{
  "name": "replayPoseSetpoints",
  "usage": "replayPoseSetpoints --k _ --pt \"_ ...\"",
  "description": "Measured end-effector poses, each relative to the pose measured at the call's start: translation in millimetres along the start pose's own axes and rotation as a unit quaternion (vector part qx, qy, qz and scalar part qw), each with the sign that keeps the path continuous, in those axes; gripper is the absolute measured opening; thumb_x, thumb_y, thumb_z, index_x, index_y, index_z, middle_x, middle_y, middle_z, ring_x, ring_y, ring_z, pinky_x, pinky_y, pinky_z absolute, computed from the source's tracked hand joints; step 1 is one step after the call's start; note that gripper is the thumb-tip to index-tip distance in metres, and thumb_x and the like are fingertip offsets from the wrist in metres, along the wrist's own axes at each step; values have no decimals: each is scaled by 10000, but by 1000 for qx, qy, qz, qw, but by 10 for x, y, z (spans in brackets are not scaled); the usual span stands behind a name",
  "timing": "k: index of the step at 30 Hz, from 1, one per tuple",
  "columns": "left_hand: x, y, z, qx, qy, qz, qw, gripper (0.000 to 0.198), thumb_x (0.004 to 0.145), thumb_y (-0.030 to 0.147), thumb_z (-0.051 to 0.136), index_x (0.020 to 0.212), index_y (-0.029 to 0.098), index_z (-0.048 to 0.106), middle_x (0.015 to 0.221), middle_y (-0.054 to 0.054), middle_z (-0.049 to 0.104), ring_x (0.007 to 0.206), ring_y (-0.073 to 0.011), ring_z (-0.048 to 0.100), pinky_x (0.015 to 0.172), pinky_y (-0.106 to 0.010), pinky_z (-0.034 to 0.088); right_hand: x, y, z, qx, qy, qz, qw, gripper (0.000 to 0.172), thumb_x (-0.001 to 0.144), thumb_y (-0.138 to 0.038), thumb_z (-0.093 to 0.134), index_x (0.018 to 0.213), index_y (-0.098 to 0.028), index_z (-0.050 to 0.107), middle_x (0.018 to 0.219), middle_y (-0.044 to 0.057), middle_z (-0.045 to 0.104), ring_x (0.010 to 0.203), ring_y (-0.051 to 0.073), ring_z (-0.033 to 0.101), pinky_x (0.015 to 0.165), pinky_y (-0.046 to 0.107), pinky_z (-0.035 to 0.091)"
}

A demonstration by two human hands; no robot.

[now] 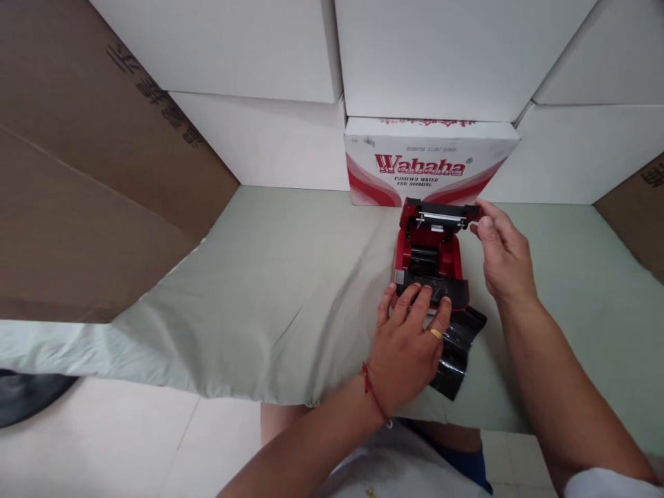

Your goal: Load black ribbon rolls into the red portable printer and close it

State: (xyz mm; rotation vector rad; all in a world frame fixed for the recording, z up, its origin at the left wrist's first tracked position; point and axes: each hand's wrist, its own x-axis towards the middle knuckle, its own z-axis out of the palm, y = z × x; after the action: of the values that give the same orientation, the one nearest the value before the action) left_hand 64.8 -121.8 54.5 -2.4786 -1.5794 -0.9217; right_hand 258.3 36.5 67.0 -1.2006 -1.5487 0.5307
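Observation:
A small red and black label printer sits on the cloth with its lid raised, showing a dark roller inside. My right hand grips the right end of that lid between thumb and fingers. The spread fingers of my left hand lie flat on the black film across the printer's front edge. A glossy black strip hangs out from the front and curls on the cloth, partly hidden behind my left hand.
Pale green cloth covers the table. A white and red Wahaha carton stands right behind the printer, with white boxes around and above it. Brown cardboard leans in at the left, and another brown box is at the right.

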Motion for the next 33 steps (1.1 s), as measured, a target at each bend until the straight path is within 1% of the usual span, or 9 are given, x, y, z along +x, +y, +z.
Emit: replayPoseSetpoints --k 5,8,14,18,20,23,25,29,33 --pt "-9 18 -3 0 7 4 1000 458 1010 257 620 1463 210 667 1473 -144 722 1399 -323 618 1281 -543 389 -332 -191 -113 -31 -21 -74 997 336 1135 -472 555 1237 -328 840 1267 51 844 1274 268 749 1200 547 536" --pt "-14 20 8 3 10 4 1000 465 1006 229 613 1468 211 662 1468 -145 722 1393 -319 621 1268 -535 394 -552 -208 -186 -42 -57 -116 991 335 1146 -386 525 1255 -325 836 1316 58 842 1336 266 736 1240 563 504" --pt "5 20 -3 -42 20 -5 999 448 1032 263 610 1477 217 639 1416 -145 743 1367 -310 650 1250 -531 403 -805 -99 -219 -112 -111 -117 980 351 1149 -335 504 1333 -334 804 1428 50 802 1456 270 680 1334 628 382" --pt "155 -231 -83 -136 78 -59 986 435 1109 316 553 1528 202 568 1403 -136 764 1356 -255 684 1240 -474 432 -828 -80 -146 -87 -88 -129 984 351 1138 -295 508 1322 -310 806 1392 68 819 1438 268 694 1282 607 477" --pt "253 -439 -97 -170 62 -86 980 392 1149 333 479 1506 225 598 1475 -130 748 1440 -256 661 1281 -497 406 -841 -76 -99 -74 -70 -130 986 349 1126 -282 519 1329 -302 803 1378 77 824 1439 279 692 1248 607 520" --pt "338 -733 -19 -259 13 -101 961 397 1183 360 382 1440 259 667 1451 -96 777 1486 -244 649 1292 -512 433 -871 -58 -55 -81 -57 -131 986 352 1117 -287 523 1338 -302 795 1385 81 820 1440 300 689 1230 627 533" --pt "330 -862 86 -300 22 -90 949 414 1180 366 389 1465 245 663 1501 -117 748 1510 -245 635 1273 -494 479 -886 -44 -48 -83 -57 -138 985 354 1114 -284 519 1342 -303 788 1398 79 814 1442 300 685 1231 628 529" --pt "248 -937 250 -327 53 -49 942 442 1166 335 422 1573 259 576 1480 -116 761 1500 -239 642 1273 -490 490 -886 -32 -60 -81 -63 -142 985 353 1116 -283 503 1334 -306 780 1403 77 810 1444 299 680 1233 622 524" --pt "245 -944 266 -362 50 -78 928 465 1141 380 500 1589 264 547 1427 -122 783 1421 -259 676 1255 -517 478 -871 -69 -61 -92 -63 -155 982 382 1108 -271 518 1425 -303 727 1420 91 798 1443 303 675 1243 620 502"
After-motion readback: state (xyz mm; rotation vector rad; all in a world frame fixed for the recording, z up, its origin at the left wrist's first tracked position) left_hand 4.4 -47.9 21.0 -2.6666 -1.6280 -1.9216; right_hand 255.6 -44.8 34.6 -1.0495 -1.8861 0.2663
